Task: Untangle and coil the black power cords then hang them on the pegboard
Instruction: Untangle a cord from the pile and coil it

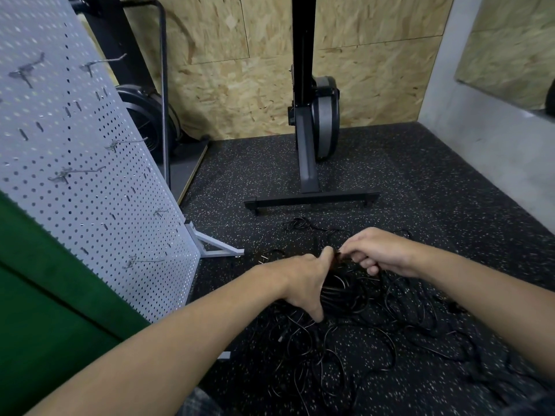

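Down on the speckled rubber floor (420, 190), between and below both forearms, spread in a wide loose tangle: black power cords (375, 322). Thin, glossy, looped over and under one another. Partly gathered into a tighter bundle of loops (336, 285) at the tangle's upper left edge, held in the left hand (303, 280). Showing a two-pronged plug (264, 259) just left of that hand and another plug (282, 337) lower down, both lying on the floor.

Farther left, leaning back on a white angled foot (216, 250): a grey pegboard (75, 139) carrying several wire hooks (75, 173). Fronted at lower left by a green panel (45, 295). Behind the board, a black fan wheel (144, 121) and a bent dark tube. At centre, upright against the chipboard wall (240, 85), a black exercise machine (318, 124), with its cross foot (312, 201) just beyond the farthest cord loops. To the right, a plain grey wall.

On the left hand, fingers curled round the bundle of loops, thumb raised at its top. On the right hand (381, 250), fingers bent close together, thumb and forefinger pinching a cord at the bundle's top, almost touching the left thumb.
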Demonstrator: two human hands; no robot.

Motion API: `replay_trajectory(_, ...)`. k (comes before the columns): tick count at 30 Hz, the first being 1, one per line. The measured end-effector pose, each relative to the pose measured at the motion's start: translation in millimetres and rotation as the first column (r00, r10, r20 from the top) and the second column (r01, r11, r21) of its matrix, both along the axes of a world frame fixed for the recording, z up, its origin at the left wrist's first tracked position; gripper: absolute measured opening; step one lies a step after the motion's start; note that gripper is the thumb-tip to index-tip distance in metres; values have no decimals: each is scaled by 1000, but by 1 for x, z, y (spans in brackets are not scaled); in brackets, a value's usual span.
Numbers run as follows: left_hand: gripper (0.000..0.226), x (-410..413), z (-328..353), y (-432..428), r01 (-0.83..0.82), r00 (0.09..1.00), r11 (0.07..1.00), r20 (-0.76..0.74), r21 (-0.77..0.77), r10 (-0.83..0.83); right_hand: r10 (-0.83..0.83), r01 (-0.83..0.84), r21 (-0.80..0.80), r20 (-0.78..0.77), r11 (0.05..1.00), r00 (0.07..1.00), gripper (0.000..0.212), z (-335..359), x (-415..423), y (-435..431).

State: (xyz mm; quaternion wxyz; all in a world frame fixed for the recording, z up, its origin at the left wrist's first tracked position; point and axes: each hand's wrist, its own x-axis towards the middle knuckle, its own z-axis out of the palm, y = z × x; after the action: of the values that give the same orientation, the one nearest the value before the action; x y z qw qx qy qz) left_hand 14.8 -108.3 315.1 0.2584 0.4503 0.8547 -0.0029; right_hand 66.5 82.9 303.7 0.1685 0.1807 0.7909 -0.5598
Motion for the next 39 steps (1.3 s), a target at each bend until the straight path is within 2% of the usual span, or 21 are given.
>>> replay_trajectory(2, 85, -6, -4, -2, -72, 997, 996, -27, 44, 73, -37, 38, 30, -23, 999, 999, 27, -2, 0, 3)
replay_trajectory(5, 83, -17, -5, -5, -161, 982, 983, -82, 82, 168, -50, 58, 70, -108, 996, 993, 28, 2, 1, 4)
replay_trajectory(8, 55, -22, -8, -5, -151, 982, 987, -102, 60, 156, -13, 37, 136, -172, 990, 985, 27, 9, 0, -5)
replay_trajectory(10, 48, -19, -14, -4, -144, 985, 989, -92, 32, 147, 25, 11, 191, -180, 981, 983, 28, 11, 1, -14)
replay_trajectory(13, 56, -18, -20, -2, -163, 978, 987, -133, 13, 163, 2, 32, 179, -190, 983, 982, 26, 12, 3, -28)
replay_trajectory(18, 68, -25, -19, -1, -166, 956, 984, -233, 62, 176, -107, 121, 53, -214, 991, 971, 24, 24, 2, -30)
replay_trajectory(22, 80, -29, -22, -1, -188, 934, 976, -288, 106, 211, -114, 95, -84, -261, 992, 959, 25, 31, 6, -33)
replay_trajectory(24, 77, -30, -23, -1, -224, 935, 967, -251, 124, 249, -56, 26, -102, -299, 994, 952, 24, 33, 10, -42)
replay_trajectory(28, 65, -37, -23, -4, -354, 922, 922, -108, 157, 372, 198, -155, 158, -311, 975, 930, 41, 27, 16, -58)
replay_trajectory(33, 57, -60, -21, -18, -436, 899, 837, 115, 330, 424, 441, -314, 378, -320, 871, 839, 44, 24, 28, -66)
replay_trajectory(35, 51, -65, -19, -24, -407, 913, 834, 130, 373, 387, 458, -312, 391, -368, 866, 809, 40, 20, 32, -70)
replay_trajectory(38, 54, -68, -14, -28, -384, 922, 802, 146, 457, 358, 418, -262, 388, -403, 884, 814, 12, 11, 29, -62)
replay_trajectory(39, 57, -69, -12, -28, -392, 919, 780, 169, 487, 356, 419, -279, 375, -374, 884, 828, 16, 8, 27, -59)
